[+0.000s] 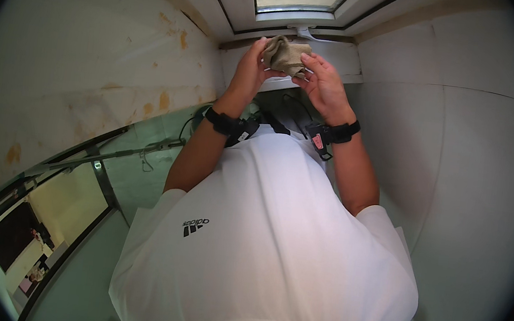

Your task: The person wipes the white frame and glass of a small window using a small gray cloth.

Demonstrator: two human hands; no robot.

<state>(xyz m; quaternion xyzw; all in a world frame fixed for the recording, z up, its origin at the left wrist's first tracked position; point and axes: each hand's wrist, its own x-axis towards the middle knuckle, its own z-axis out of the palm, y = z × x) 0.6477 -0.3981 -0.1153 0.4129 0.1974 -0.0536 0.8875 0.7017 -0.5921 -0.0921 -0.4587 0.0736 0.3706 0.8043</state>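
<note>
A crumpled grey-brown cloth (288,57) is held up between my two hands, in front of the window. Closed on its left side, my left hand (254,65) has the thumb near the top edge and fingers beneath. My right hand (325,84) pinches the right edge, its thumb and fingertips on the fabric. Folds bunch up on the left part of the cloth, while the right part hangs flatter. Each wrist wears a black strap with a small device on it.
The window frame (239,6) with a white handle (303,32) stands just beyond my hands, above a pale sill. A stained wall (111,49) closes in on the left, a tiled wall (438,130) on the right. A metal rail (138,150) runs at lower left.
</note>
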